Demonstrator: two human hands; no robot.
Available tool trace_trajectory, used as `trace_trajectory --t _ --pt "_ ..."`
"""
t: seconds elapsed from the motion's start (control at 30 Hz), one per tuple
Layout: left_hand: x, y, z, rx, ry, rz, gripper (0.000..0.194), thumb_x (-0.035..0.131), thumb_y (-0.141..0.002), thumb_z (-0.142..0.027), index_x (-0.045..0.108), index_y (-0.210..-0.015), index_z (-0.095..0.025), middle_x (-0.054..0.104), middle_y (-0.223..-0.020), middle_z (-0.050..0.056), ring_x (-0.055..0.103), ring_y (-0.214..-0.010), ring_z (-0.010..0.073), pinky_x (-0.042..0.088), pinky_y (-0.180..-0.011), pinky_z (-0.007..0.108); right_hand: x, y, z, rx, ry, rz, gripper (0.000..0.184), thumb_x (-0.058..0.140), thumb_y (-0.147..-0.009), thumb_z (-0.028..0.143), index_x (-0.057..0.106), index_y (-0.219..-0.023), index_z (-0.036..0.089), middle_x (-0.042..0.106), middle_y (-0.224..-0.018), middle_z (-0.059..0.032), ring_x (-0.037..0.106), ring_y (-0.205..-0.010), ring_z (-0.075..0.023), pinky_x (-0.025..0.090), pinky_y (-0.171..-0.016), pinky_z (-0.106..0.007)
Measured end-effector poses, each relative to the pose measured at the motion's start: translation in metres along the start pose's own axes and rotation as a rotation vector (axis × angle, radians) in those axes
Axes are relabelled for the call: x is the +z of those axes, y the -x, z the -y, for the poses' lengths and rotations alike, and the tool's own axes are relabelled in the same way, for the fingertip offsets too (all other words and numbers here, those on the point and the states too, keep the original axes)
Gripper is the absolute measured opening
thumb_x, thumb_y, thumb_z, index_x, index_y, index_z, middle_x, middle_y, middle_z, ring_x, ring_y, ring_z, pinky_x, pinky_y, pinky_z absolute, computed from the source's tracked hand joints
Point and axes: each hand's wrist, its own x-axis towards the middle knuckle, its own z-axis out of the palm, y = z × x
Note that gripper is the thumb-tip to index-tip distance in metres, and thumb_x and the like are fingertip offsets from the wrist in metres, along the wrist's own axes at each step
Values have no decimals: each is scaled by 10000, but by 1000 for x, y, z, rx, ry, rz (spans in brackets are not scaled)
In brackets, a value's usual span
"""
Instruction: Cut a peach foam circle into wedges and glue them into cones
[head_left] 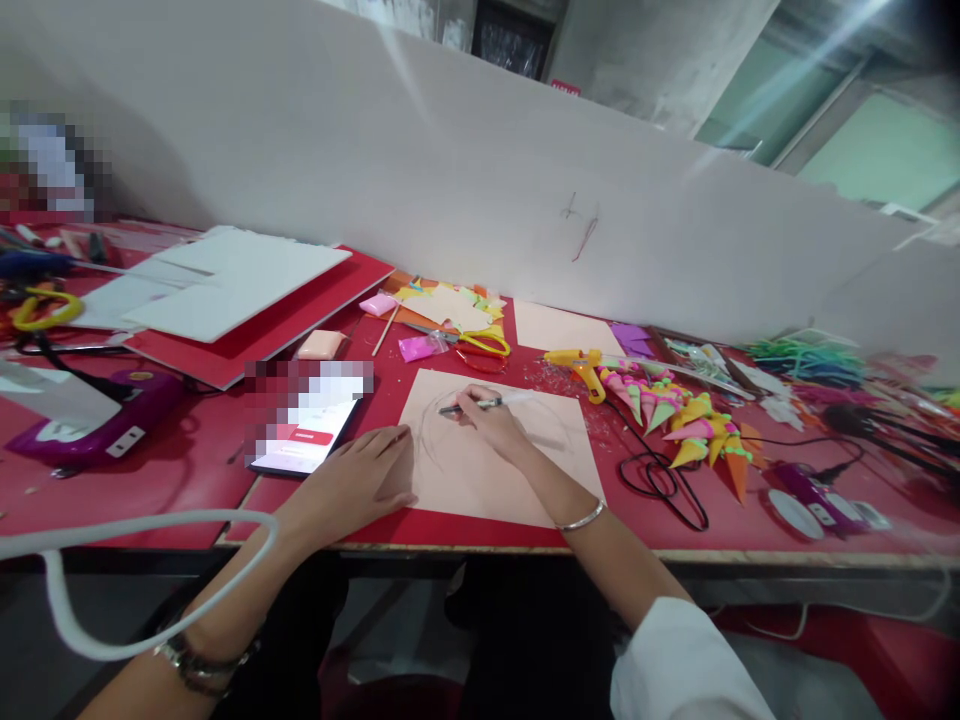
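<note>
My right hand (480, 415) is closed round a slim dark pen (493, 402), whose tip points left over a pale cream sheet of paper (495, 490). Faint grey curved strokes run across the sheet on both sides of that hand. Fingers stretched out, my left hand (371, 470) lies flat at the sheet's left edge, holding nothing. A phone (304, 425) with a lit screen, partly blurred out, lies just beyond my left hand.
Behind the sheet are yellow-handled scissors (491, 345) and pink packets (420, 346). To the right lie a yellow glue gun (581, 365), its black cord (664, 490) and colourful cone shapes (705, 430). White boards (247, 280) are stacked at left; a white cable (157, 520) loops over my left forearm.
</note>
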Motion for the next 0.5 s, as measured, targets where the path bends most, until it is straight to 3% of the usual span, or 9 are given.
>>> trace_trajectory --t 0.17,0.3,0.37,0.5 --pt "1 0 0 11 7 -6 672 435 -753 -539 327 -1302 -167 354 -1354 88 377 -1184 249 308 -959 344 -6 17 8 91 -111 245 232 518 -762 362 564 -679 150 555 -611 -1 536 -576 -94 423 -541 -199" --pt "1 0 0 1 12 -21 662 442 -751 -534 331 -1299 -179 378 -1339 84 384 -1178 243 313 -954 338 -18 28 14 179 -42 399 261 525 -754 327 568 -586 132 528 -516 6 480 -463 -75 377 -450 -182" --pt "0 1 -1 -1 16 -24 660 442 -751 -533 335 -1297 -178 378 -1339 84 382 -1180 243 312 -957 340 -23 29 16 182 5 398 306 505 -766 336 568 -550 128 521 -494 2 462 -441 -71 350 -426 -177" --pt "-1 1 -3 -6 6 -9 669 441 -752 -531 337 -1298 -159 372 -1343 90 380 -1182 245 314 -959 344 -23 23 16 110 -22 217 342 464 -788 404 574 -603 139 526 -529 3 468 -480 -74 361 -453 -176"
